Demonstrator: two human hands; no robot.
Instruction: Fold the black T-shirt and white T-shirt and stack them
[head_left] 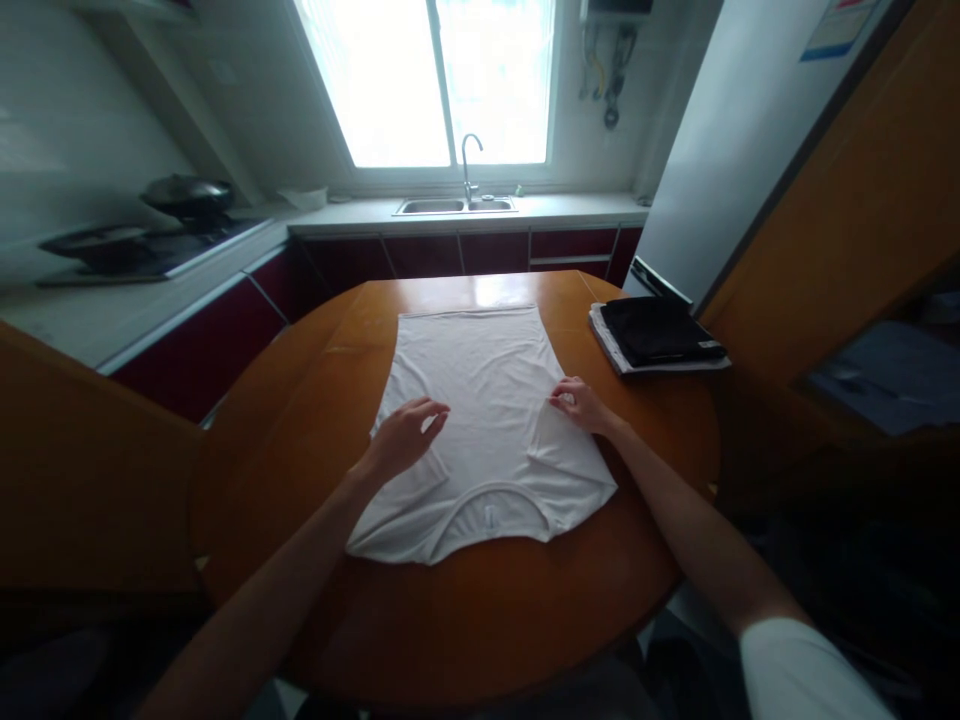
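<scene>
A white T-shirt [472,380] lies spread on the wooden table, its neckline toward me and its hem at the far side. Both sleeves are folded in over the body. Over the left sleeve is my left hand [407,436], with a gap between thumb and fingers and nothing in them. At the shirt's right side, my right hand [581,403] pinches the edge of the right sleeve [562,440] between thumb and fingertips. Light wrinkles run across the shirt's middle.
The round wooden table [285,430] fills the foreground. On its right stands a stack of folded clothes [660,332], black on top of white. Beyond are a counter with a sink [442,206], a stove with a pan [187,195], and a fridge [705,160].
</scene>
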